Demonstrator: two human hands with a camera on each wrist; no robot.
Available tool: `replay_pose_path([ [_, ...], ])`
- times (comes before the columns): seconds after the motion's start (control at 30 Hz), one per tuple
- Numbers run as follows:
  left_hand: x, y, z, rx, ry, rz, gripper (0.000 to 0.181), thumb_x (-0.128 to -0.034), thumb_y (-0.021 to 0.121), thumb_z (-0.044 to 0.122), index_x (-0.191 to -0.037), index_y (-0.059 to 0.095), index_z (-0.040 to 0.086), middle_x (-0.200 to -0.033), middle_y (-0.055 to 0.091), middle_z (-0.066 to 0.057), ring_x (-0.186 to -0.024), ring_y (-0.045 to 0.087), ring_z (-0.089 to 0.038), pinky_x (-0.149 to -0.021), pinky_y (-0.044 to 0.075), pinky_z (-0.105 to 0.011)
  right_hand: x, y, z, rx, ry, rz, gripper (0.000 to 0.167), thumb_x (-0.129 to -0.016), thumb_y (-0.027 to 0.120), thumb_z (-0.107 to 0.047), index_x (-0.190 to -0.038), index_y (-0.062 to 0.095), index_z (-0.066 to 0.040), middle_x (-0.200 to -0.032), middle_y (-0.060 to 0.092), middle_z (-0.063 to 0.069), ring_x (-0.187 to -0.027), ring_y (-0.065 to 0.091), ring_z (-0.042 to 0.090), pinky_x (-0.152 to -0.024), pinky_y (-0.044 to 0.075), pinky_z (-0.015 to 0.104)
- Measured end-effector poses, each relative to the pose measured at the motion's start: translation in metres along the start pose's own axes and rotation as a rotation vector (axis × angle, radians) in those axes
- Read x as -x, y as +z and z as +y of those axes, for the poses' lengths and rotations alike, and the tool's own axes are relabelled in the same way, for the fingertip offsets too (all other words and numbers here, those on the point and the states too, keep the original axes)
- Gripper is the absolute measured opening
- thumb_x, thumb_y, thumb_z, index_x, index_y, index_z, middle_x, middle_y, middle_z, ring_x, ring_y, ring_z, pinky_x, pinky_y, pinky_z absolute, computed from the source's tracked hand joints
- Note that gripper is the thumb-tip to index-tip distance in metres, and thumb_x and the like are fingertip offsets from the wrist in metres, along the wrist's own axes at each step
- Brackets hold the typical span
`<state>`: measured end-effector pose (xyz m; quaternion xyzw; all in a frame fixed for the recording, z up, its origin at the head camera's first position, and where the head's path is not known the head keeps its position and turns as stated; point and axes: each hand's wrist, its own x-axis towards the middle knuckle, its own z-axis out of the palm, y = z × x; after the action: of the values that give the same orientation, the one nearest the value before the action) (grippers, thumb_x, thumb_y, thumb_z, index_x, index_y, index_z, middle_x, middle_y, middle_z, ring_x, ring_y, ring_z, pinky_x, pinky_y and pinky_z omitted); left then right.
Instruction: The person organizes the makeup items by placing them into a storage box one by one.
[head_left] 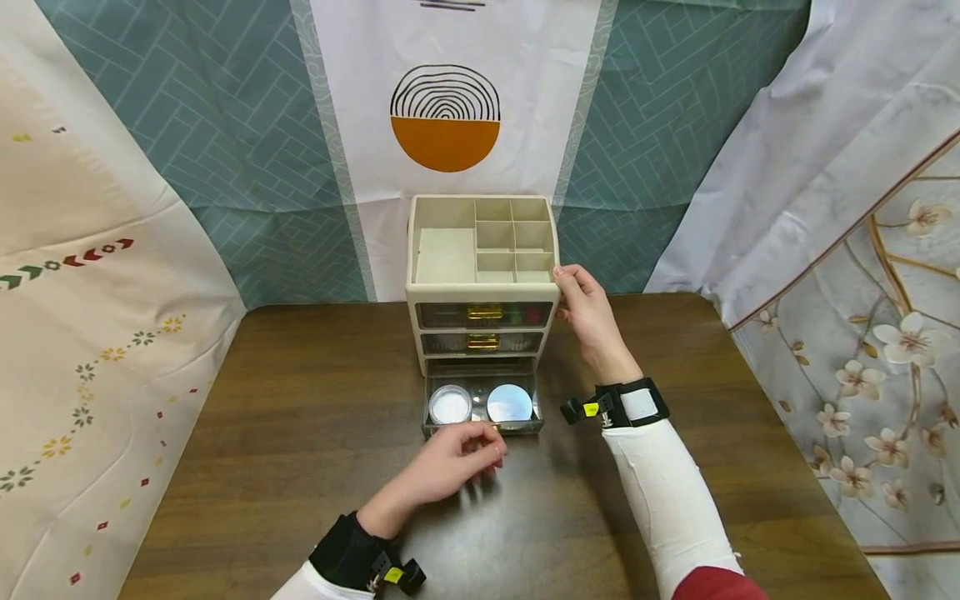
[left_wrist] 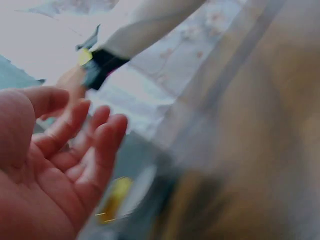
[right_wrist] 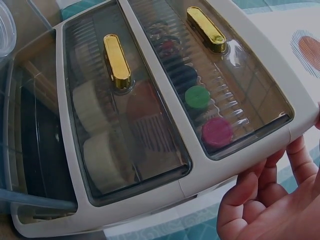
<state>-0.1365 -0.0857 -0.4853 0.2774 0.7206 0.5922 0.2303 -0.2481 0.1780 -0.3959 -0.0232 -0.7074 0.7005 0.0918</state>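
A cream desktop drawer organizer [head_left: 480, 292] stands at the back of the table, its bottom drawer [head_left: 480, 383] pulled out. Inside that drawer lie a round clear-lidded container [head_left: 450, 404] and a round pale-blue disc [head_left: 510, 403]. My right hand [head_left: 588, 317] grips the organizer's right side near its top edge; the right wrist view shows the fingers against that side. In front of the pulled-out drawer hovers my left hand [head_left: 453, 462], fingers loosely bent. The left wrist view shows nothing in its palm, and a gold handle [left_wrist: 116, 200] appears beyond the fingers.
Two closed drawers with gold handles [head_left: 483, 312] sit above; green and magenta round items [right_wrist: 217, 131] show through the upper one. Divided compartments [head_left: 514, 237] form the organizer's top. Patterned cloth [head_left: 262, 150] hangs behind and beside the wooden table [head_left: 315, 400].
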Motion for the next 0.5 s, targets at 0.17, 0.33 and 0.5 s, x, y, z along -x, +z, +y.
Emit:
replay_pose_path([
  [0.17, 0.000, 0.024, -0.022, 0.381, -0.237, -0.062, 0.037, -0.1110, 0.059, 0.019, -0.129, 0.062, -0.014, -0.101, 0.074, -0.017, -0.081, 0.073, -0.020, -0.070, 0.060, -0.030, 0.000, 0.000, 0.000, -0.010, -0.004, 0.002, 0.024, -0.111, 0.059, -0.040, -0.108, 0.063, -0.017, -0.094, 0.063, -0.002, -0.086, 0.058, 0.014, -0.074, 0.041, 0.028],
  [0.33, -0.004, 0.032, -0.039, 0.573, -0.333, 0.049, 0.049, -0.1120, 0.056, 0.024, -0.142, 0.051, -0.014, -0.115, 0.074, -0.019, -0.091, 0.075, -0.021, -0.081, 0.062, -0.033, 0.000, 0.000, 0.001, -0.003, 0.003, -0.002, 0.023, -0.111, 0.059, -0.042, -0.107, 0.063, -0.020, -0.096, 0.063, -0.001, -0.088, 0.058, 0.015, -0.077, 0.041, 0.031],
  [0.5, -0.007, 0.033, -0.044, 0.638, -0.343, 0.143, 0.055, -0.1125, 0.057, 0.029, -0.146, 0.049, -0.013, -0.130, 0.070, -0.024, -0.098, 0.075, -0.021, -0.086, 0.060, -0.032, 0.000, -0.001, 0.002, 0.001, 0.004, -0.002, 0.021, -0.111, 0.059, -0.041, -0.105, 0.063, -0.021, -0.096, 0.062, -0.002, -0.089, 0.056, 0.015, -0.076, 0.042, 0.030],
])
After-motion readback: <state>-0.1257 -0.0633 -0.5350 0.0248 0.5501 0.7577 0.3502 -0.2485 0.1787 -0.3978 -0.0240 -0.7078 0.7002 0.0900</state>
